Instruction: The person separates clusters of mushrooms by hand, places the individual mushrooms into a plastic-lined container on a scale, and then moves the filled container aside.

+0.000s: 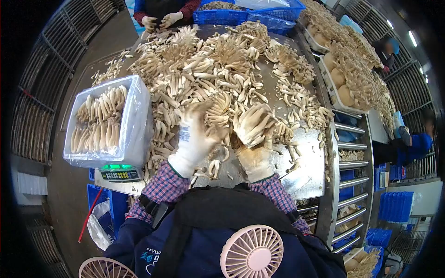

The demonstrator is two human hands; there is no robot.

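Observation:
My right hand (255,160), in a white glove stained brown, grips a cluster of long-stemmed mushrooms (254,124) from below, a little above the metal table (308,173). Just left of that cluster is my left hand (192,141), gloved in white, its fingers smeared by motion; whether they hold a mushroom cannot be made out. Loose mushrooms and clumps (185,69) are heaped over the table ahead of both hands. At the left, a white plastic-lined box (136,111) holds two rows of mushrooms (98,134) and stands tilted on a digital scale (121,174).
A roller conveyor (351,183) runs along the right, with white crates (336,85) of mushroom clumps beyond. Across the table are a co-worker's gloved hands (160,21) and blue crates (220,17). Two other people are at the far right. A pink fan (251,252) hangs at my chest.

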